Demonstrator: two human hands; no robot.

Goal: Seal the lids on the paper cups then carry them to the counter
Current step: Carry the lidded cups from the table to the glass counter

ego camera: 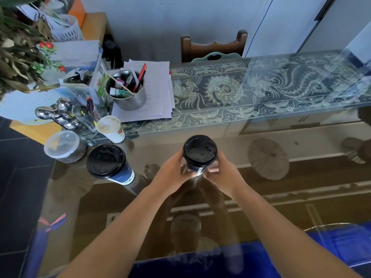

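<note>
Grip | left hand (172, 173) and right hand (222, 174) are clasping cup (194, 168), fingers curling round it | lid (199, 150) is sitting on top | second cup (122, 175) is standing left, lidded

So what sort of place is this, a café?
Likely a home or small office, not a café: a cluttered glass table with a pen pot, loose papers and a wooden chair behind.

The scene contained: lidded blue cup (110, 165) (199, 153), two; white cup (110, 128), one; clear-lidded jar (64, 146), one; metal pen pot (128, 93), one; glass of pens (86, 117), one; white basket (68, 30), one; wooden chair (213, 47), one; left hand (174, 173) and right hand (222, 173), two together.
</note>
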